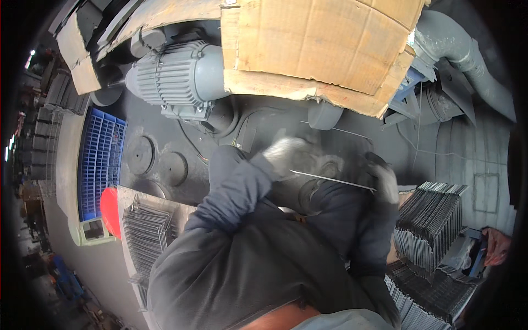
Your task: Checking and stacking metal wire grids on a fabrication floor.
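My left hand, in a pale glove, is smeared by motion, so its fingers do not show clearly. It is beside the left end of a thin metal piece with a bright straight edge. At the other end of that piece my right hand, also gloved and somewhat blurred, is closed on it. Whether the piece is a strip or a flat plate seen edge-on, I cannot tell. Just beyond the hands, a grey grinding wheel shows beneath a cardboard cover.
A grey electric motor stands at the far left, near loose cables. Stacked dark metal plates rise at my right; more bent plates lie left. A blue plastic grid and red round object are farther left. A duct bends at far right.
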Demonstrator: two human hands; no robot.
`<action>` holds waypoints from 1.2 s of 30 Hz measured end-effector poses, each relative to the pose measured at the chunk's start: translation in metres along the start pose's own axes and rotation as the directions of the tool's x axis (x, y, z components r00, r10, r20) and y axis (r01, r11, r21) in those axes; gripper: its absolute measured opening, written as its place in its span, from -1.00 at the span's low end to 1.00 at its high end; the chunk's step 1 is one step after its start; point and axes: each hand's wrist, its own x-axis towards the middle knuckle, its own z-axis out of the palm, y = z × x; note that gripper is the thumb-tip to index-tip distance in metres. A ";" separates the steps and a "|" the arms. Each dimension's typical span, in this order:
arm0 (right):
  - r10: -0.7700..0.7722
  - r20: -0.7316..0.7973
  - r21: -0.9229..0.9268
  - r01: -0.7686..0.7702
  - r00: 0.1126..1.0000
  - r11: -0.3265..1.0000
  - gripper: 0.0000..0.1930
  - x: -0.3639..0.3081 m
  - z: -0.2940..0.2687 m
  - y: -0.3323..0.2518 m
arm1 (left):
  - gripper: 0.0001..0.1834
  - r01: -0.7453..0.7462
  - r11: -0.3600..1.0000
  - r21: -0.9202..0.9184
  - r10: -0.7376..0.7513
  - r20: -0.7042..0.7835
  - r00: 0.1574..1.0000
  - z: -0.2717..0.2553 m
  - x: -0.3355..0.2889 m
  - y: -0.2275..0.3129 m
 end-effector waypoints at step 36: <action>-0.890 -0.278 -0.891 0.444 -0.362 0.097 -0.84 -0.251 -0.136 -0.079 | -0.68 -0.331 0.769 0.548 0.434 -0.067 0.898 0.064 -0.106 -0.105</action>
